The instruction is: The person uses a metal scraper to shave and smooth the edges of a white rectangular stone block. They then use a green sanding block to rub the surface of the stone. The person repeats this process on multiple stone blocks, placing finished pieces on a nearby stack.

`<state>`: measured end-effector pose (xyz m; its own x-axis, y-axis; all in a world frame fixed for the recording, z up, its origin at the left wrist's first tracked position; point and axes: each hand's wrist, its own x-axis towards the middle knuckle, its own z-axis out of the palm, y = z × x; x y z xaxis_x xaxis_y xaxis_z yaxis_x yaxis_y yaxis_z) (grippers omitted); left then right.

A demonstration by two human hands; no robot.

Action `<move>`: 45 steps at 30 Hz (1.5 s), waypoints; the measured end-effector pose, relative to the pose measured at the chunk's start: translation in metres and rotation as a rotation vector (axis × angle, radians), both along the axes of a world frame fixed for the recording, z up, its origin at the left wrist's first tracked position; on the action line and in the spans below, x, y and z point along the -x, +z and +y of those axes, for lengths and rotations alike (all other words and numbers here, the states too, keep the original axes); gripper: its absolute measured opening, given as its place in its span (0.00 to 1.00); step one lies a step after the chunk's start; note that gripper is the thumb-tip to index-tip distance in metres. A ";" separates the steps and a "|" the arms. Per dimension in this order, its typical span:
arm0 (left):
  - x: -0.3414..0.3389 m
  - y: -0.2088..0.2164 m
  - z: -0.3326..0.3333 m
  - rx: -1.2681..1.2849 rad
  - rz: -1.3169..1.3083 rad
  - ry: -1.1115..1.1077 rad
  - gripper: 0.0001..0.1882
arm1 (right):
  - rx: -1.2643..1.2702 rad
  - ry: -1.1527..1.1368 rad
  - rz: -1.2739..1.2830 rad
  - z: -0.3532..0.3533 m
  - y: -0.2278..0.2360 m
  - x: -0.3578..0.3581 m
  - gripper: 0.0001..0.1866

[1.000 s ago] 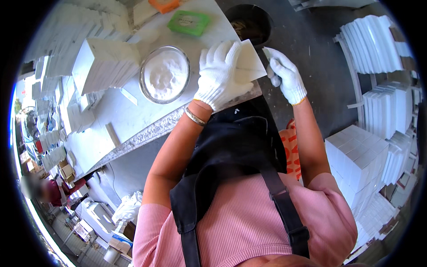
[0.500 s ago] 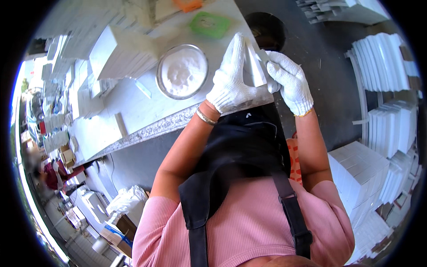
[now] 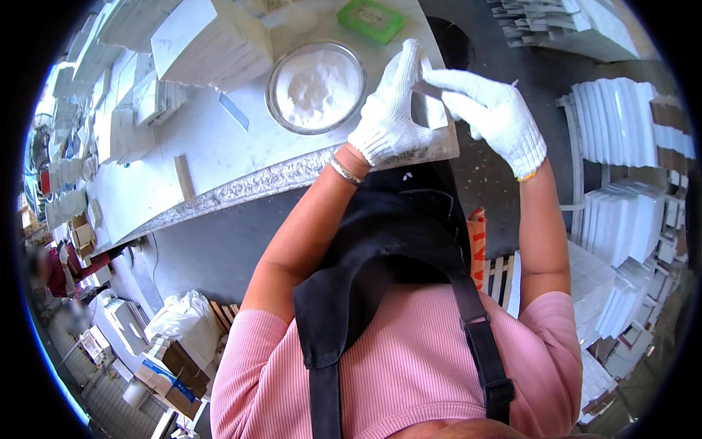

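Both my hands wear white knit gloves. My left hand [image 3: 395, 113] is at the front right corner of the table, with its fingers pointing away and its thumb spread to the right. It grips a small white slab [image 3: 433, 113] between thumb and fingers. My right hand [image 3: 490, 113] reaches in from the right, its fingers bent together at the slab's far end. A greyish edge shows at its fingertips, but what they pinch is mostly hidden. Left of my left hand, a round clear bowl [image 3: 272, 110] holds white powder [image 3: 316, 86].
The pale stone table [image 3: 219, 157] has a rough front edge. On it are a green box [image 3: 371, 20], stacked white slabs [image 3: 208, 44], a thin flat strip [image 3: 234, 112] and a narrow bar [image 3: 183, 177]. A dark bucket [image 3: 450, 44] stands beyond the corner; white slab stacks [image 3: 618, 113] line the right.
My right hand has moved from the slab's right side to its far end, its fingers now reaching across toward my left fingertips. My left hand keeps its hold. The whole view has shifted slightly.
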<state>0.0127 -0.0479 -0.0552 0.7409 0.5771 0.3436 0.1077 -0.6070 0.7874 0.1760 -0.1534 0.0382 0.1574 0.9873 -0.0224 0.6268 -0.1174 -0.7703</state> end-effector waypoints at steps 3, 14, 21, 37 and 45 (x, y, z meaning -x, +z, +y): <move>0.000 -0.004 0.000 -0.073 -0.075 0.038 0.60 | 0.110 0.005 0.014 -0.015 0.012 0.013 0.16; 0.014 0.026 -0.005 0.682 -0.165 -0.236 0.56 | -0.044 -0.291 0.521 -0.040 0.021 -0.007 0.19; 0.025 0.027 -0.028 1.237 -0.249 -0.427 0.43 | -0.101 -0.348 0.522 -0.053 0.010 -0.009 0.21; 0.022 0.016 -0.045 0.900 -0.140 -0.227 0.48 | -0.260 -0.298 0.674 -0.050 -0.016 0.040 0.42; 0.033 0.026 -0.048 1.430 -0.469 -0.061 0.20 | -0.274 -0.410 0.982 -0.055 -0.038 0.040 0.31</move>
